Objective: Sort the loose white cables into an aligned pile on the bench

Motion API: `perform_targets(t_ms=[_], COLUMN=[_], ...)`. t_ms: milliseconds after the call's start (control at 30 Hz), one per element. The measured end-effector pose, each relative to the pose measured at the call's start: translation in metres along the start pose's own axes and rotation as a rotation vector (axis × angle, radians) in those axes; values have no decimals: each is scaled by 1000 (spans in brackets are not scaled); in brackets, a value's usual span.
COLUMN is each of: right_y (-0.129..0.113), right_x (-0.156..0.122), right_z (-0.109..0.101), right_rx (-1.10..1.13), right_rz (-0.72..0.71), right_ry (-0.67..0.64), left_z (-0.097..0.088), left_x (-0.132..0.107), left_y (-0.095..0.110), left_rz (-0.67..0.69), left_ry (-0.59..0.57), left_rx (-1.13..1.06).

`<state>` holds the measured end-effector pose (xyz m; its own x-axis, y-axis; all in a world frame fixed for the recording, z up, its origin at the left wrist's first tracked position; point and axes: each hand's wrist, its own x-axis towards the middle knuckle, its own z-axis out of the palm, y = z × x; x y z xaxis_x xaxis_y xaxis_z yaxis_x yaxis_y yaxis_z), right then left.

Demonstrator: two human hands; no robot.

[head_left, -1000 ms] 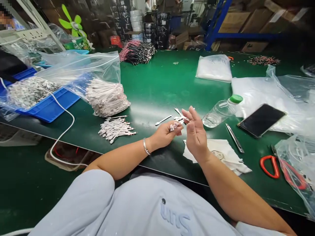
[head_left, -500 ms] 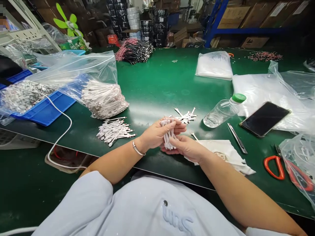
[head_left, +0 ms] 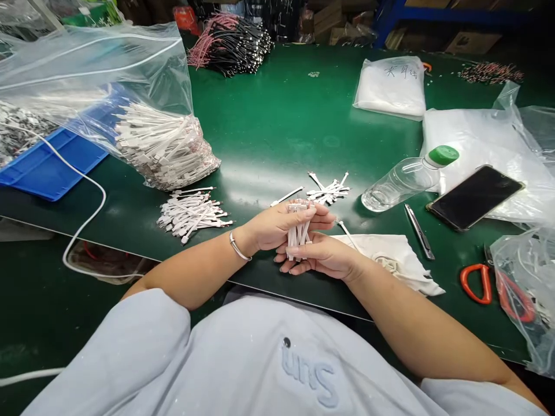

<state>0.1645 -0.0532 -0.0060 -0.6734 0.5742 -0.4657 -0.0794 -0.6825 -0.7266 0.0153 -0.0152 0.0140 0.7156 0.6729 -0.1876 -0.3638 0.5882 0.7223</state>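
My left hand [head_left: 281,226] and my right hand [head_left: 323,257] meet over the green bench, holding a small upright bundle of white flat cables [head_left: 298,228] between them. The right fingers cross the bundle's lower part, hiding some of it. A loose pile of the same cables [head_left: 191,215] lies left of my left hand. Beyond my fingertips, a smaller pile [head_left: 328,192] and a single cable [head_left: 286,196] lie apart from both hands. A clear zip bag of these cables [head_left: 162,147] sits further left.
A folded white cloth [head_left: 392,260] lies under my right wrist's side, with metal tweezers [head_left: 419,231], a water bottle [head_left: 401,180], a phone [head_left: 474,196] and orange-handled scissors [head_left: 476,283] to the right. A blue tray [head_left: 47,170] and white cord [head_left: 82,219] lie left.
One second ago my hands were apart, with my right hand raised and a small bunch in my left. Both hands now hold the upright bundle together, and the view has tilted downward.
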Motion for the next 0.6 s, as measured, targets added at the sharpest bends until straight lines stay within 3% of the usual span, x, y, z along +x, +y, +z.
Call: perform_targets(t_ms=[133,367,467,600], right_y=[1,-2,-5,-8], right_x=[-1,1,1,1], right_z=[4,7,8,6], right_rx=[33,123,172,228], right_rz=[-3,-80,-101,-130], right_ry=[7,146,235,240], left_z=[0,-8,-13,-13], left_x=[1,5,8,7], left_y=[2,8,11,13], left_rz=[-2,-66,-104,-27], left_ry=[1,172,172,158], left_rx=[-36,28,95,142])
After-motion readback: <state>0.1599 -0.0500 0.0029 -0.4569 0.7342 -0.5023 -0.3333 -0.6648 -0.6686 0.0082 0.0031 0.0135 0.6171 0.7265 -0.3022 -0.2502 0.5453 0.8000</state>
